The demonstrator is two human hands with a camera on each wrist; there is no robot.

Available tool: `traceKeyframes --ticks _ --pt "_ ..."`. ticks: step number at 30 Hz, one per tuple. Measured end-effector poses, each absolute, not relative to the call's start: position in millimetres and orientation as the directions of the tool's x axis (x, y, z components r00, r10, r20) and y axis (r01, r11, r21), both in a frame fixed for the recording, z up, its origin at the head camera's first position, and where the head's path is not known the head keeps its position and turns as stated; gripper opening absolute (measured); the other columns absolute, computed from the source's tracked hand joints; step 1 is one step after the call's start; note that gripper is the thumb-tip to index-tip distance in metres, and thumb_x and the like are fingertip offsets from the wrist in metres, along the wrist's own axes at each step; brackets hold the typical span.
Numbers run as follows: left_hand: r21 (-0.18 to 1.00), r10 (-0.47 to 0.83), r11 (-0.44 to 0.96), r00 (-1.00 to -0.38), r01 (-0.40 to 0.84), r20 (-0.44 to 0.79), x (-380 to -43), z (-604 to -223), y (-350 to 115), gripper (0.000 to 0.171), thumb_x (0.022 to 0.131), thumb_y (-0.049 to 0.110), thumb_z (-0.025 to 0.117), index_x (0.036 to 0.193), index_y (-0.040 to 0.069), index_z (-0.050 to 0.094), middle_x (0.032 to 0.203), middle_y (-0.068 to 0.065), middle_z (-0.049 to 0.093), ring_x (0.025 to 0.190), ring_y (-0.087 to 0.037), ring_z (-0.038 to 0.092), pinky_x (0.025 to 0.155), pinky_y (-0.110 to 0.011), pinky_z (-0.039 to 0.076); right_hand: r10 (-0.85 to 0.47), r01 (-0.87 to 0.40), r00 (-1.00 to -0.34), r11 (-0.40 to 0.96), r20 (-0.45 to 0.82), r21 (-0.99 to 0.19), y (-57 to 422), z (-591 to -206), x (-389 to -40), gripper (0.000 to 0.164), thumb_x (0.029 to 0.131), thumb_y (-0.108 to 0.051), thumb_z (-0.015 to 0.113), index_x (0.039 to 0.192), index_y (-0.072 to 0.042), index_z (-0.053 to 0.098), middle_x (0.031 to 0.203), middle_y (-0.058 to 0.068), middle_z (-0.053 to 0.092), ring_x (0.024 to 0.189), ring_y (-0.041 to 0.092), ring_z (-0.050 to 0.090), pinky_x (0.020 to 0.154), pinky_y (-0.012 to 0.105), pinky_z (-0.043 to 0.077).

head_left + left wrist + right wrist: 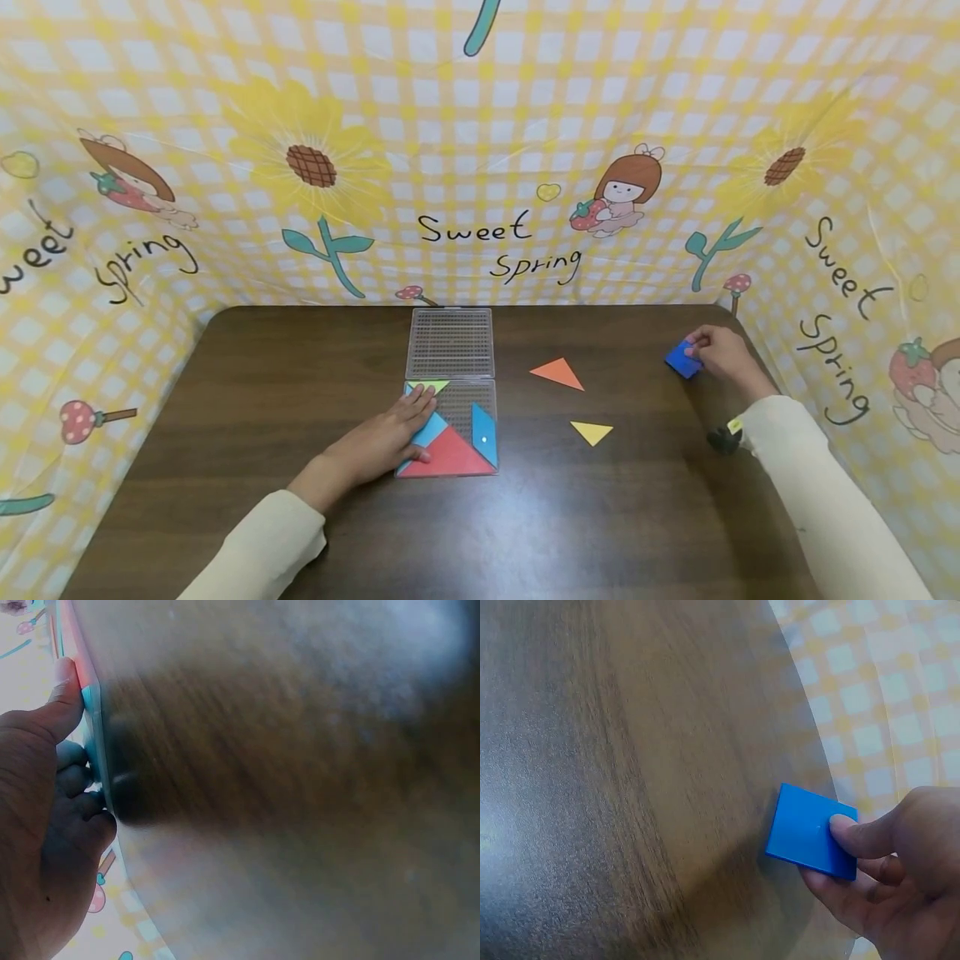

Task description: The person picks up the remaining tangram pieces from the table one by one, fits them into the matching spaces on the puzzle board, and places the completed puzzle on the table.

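At the table's right side my right hand (716, 350) pinches a blue square tile (806, 829) between thumb and fingers, tilted over the tabletop. My left hand (386, 437) rests on the left side of a clear plastic tray (457, 404), its fingers laid over the pieces there. Inside the tray a red triangle (450, 454) fills the front, beside a light blue piece (430, 430) partly hidden by the hand. A green piece (438, 387) shows at the left fingertips. Along the tray's right wall lies a blue parallelogram (483, 429).
Behind the tray lies its gridded clear lid (451, 343). Between tray and right hand, an orange triangle (558, 373) and a yellow triangle (592, 432) lie on the brown table (570, 525). Checked cloth (480, 150) surrounds the table's back and sides.
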State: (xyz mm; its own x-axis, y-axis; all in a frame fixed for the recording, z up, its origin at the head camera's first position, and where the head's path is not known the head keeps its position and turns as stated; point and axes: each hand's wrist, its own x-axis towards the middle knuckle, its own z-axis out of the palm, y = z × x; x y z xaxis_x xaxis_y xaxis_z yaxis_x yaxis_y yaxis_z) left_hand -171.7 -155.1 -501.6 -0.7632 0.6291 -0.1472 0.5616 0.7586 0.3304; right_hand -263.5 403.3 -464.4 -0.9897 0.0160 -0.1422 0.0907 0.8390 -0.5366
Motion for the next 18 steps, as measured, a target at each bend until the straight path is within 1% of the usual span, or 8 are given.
traceKeyframes --ticks 4,7,9,12,15,18 --pt "0.331 0.634 0.754 -0.761 0.567 -0.139 -172 -501 -156 0.081 0.091 0.051 0.057 0.152 0.009 0.024 0.162 -0.006 0.016 0.15 -0.025 0.012 0.117 -0.045 0.026 0.032 0.11 -0.989 0.81 -0.143 -0.576 398 -461 -263 0.026 0.094 -0.014 0.061 0.109 0.008 0.059 0.1 0.025 0.064 0.076 0.023 0.064 0.058 0.024 0.054" --pt "0.337 0.642 0.745 -0.755 0.576 -0.131 -171 -501 -156 0.08 0.092 0.051 0.056 0.152 0.009 0.024 0.161 -0.006 0.016 0.15 -0.025 0.011 0.117 -0.046 0.027 0.039 0.107 -0.991 0.806 -0.129 -0.582 395 -460 -264 0.029 0.093 -0.017 0.063 0.109 0.008 0.061 0.101 0.026 0.066 0.076 0.021 0.065 0.06 0.025 0.056" --pt "0.343 0.644 0.742 -0.755 0.576 -0.126 -171 -501 -157 0.079 0.092 0.051 0.056 0.152 0.01 0.024 0.161 -0.005 0.017 0.15 -0.025 0.011 0.116 -0.046 0.027 0.045 0.117 -0.99 0.781 -0.131 -0.613 392 -458 -264 0.032 0.093 -0.018 0.064 0.112 0.008 0.061 0.104 0.027 0.066 0.077 0.019 0.066 0.064 0.027 0.058" --pt "0.354 0.648 0.735 -0.752 0.578 -0.118 -170 -501 -157 0.078 0.093 0.05 0.056 0.152 0.009 0.024 0.161 -0.006 0.017 0.15 -0.025 0.011 0.116 -0.046 0.028 0.064 0.16 -0.985 0.693 -0.162 -0.703 386 -457 -265 0.035 0.094 -0.017 0.063 0.116 0.01 0.058 0.109 0.03 0.063 0.077 0.016 0.068 0.071 0.032 0.059" --pt "0.355 0.646 0.737 -0.754 0.575 -0.119 -170 -501 -157 0.079 0.093 0.049 0.056 0.152 0.009 0.024 0.161 -0.006 0.017 0.15 -0.025 0.011 0.116 -0.046 0.027 0.09 0.212 -0.976 0.577 -0.196 -0.789 377 -455 -268 0.037 0.093 -0.015 0.063 0.118 0.012 0.055 0.111 0.031 0.059 0.076 0.014 0.07 0.077 0.035 0.059" --pt "0.356 0.641 0.742 -0.757 0.569 -0.125 -171 -501 -157 0.079 0.092 0.049 0.057 0.152 0.01 0.024 0.161 -0.005 0.017 0.15 -0.025 0.011 0.117 -0.046 0.026 0.102 0.224 -0.974 0.483 -0.2 -0.846 369 -452 -270 0.038 0.093 -0.013 0.064 0.118 0.014 0.052 0.108 0.027 0.058 0.074 0.011 0.069 0.081 0.038 0.057"
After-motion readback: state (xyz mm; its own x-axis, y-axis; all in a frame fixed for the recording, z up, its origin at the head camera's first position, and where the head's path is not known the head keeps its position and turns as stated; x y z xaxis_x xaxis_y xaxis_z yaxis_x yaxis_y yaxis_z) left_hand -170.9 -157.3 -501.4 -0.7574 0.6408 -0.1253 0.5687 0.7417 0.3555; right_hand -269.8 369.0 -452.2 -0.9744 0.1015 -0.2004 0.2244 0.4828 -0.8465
